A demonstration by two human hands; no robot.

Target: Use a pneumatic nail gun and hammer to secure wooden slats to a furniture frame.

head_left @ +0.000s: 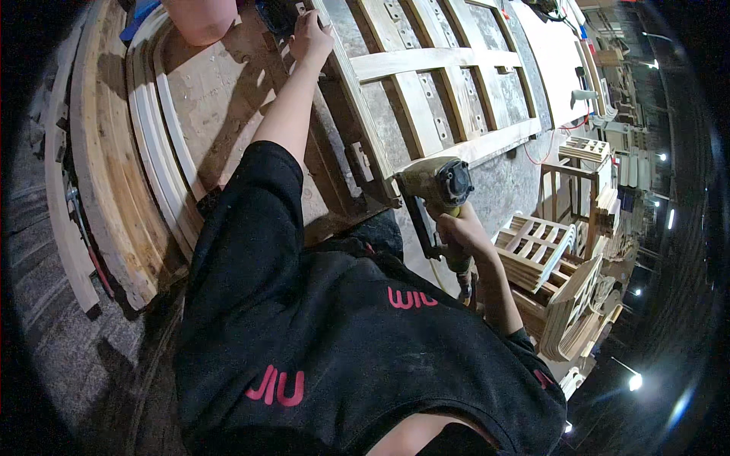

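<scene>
My right hand (462, 232) is closed round the handle of a nail gun (433, 181) with a black cap and a long dark magazine. The gun's nose is close by the near corner of a slatted wooden frame (414, 63); whether they touch, I cannot tell. At the far left end of the frame, my left hand (310, 39) has its bent fingers at the outer rail, on what looks like a small pale wooden block (300, 7). A similar block (360, 161) sits along the same rail, closer to me. Several drilled strips lie between the slats.
Curved wooden strips (163, 129) and a thick plank (122, 167) lie at left, under a pink bucket (201, 17). Slatted wooden pieces (536, 247) are stacked at right, near a wooden stand (582, 178). A red hose (536, 159) trails beyond the frame.
</scene>
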